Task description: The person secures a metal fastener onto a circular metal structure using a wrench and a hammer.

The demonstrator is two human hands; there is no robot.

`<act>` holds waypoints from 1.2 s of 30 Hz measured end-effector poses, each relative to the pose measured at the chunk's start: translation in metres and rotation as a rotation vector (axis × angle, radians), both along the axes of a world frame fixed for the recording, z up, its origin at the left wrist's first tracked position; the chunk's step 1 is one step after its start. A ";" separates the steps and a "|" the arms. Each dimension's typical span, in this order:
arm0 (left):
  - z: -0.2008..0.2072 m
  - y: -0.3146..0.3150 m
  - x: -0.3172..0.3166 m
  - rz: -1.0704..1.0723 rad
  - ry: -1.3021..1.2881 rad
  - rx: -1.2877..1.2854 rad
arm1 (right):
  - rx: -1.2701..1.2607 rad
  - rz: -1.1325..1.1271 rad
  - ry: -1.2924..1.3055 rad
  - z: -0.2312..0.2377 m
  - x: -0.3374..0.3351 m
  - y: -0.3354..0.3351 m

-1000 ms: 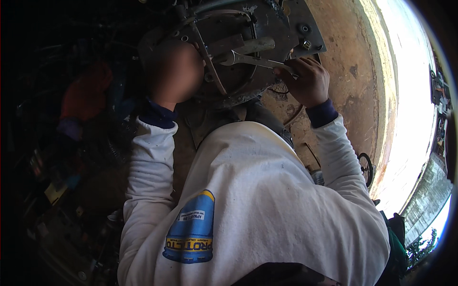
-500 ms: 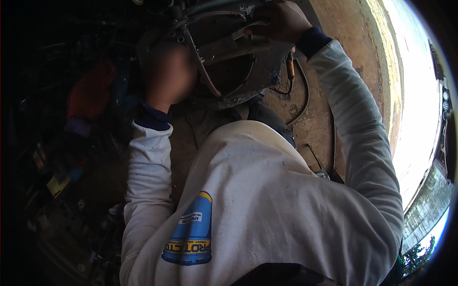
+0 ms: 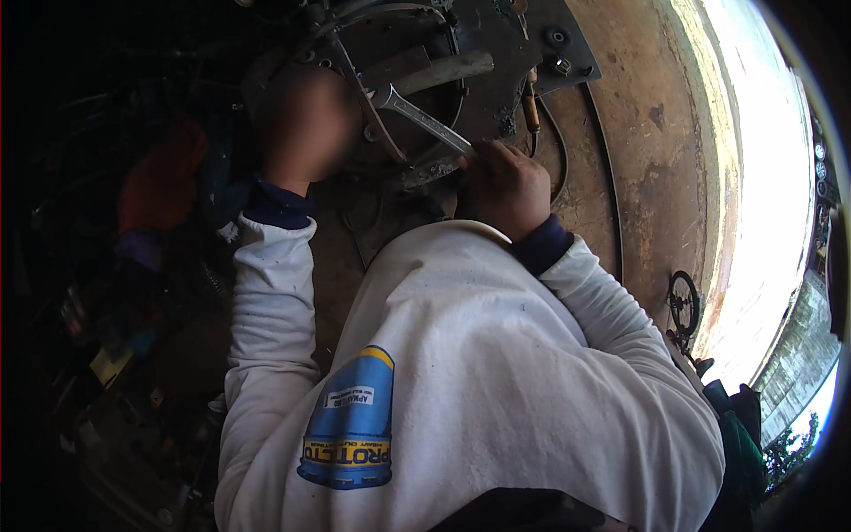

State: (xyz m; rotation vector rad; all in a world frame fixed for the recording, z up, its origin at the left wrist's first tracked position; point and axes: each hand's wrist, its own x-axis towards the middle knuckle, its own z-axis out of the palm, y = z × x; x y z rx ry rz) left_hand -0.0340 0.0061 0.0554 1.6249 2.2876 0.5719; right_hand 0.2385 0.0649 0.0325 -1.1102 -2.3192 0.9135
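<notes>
My right hand [image 3: 507, 182] is closed round one end of a silver open-end wrench [image 3: 432, 123]. The wrench slants up to the left, its open jaw close to a curved metal strip [image 3: 370, 115] on a dark metal frame; contact there cannot be made out. A grey tube [image 3: 452, 73] crosses the frame's rounded opening just above the wrench. My left hand [image 3: 310, 133] is at the frame's left side, beside the curved strip. It is blurred, so its fingers and anything in them cannot be seen.
A brown-handled tool [image 3: 531, 105] with a dark cable hangs at the frame's right side. A flat metal plate [image 3: 567, 40] with bolts lies at the upper right. Another cable [image 3: 612, 186] runs along the brown floor [image 3: 651, 168]. Dark clutter and a red cloth-like thing [image 3: 164, 182] are at left.
My right hand has come down from the frame's upper right toward my body, and the wrench now shows plainly in it. My left hand has stayed nearly in place.
</notes>
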 end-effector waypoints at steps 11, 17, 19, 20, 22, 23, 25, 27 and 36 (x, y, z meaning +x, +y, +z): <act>0.006 0.002 0.003 -0.040 0.081 0.123 | 0.104 -0.108 0.019 0.002 0.018 0.006; 0.007 0.001 0.000 -0.026 0.097 0.005 | 0.295 0.101 -0.047 0.020 0.007 0.081; 0.008 0.001 0.000 -0.004 0.071 -0.033 | 0.407 0.240 -0.023 0.013 -0.007 0.113; 0.008 0.001 -0.001 0.013 0.064 -0.055 | 0.462 0.314 -0.003 0.010 -0.015 0.127; 0.003 0.000 -0.002 -0.010 0.089 -0.015 | 0.435 0.394 -0.051 0.013 -0.025 0.145; 0.003 0.000 -0.003 -0.018 0.101 0.003 | 0.419 0.439 -0.072 0.013 -0.030 0.154; 0.002 0.002 -0.002 -0.024 0.055 0.033 | 0.414 0.489 -0.093 0.015 -0.037 0.170; 0.005 0.001 -0.002 -0.010 0.041 0.035 | 0.362 0.542 -0.202 0.030 -0.052 0.180; 0.006 0.004 -0.001 -0.001 0.038 -0.006 | 0.280 0.487 -0.080 0.005 -0.054 0.174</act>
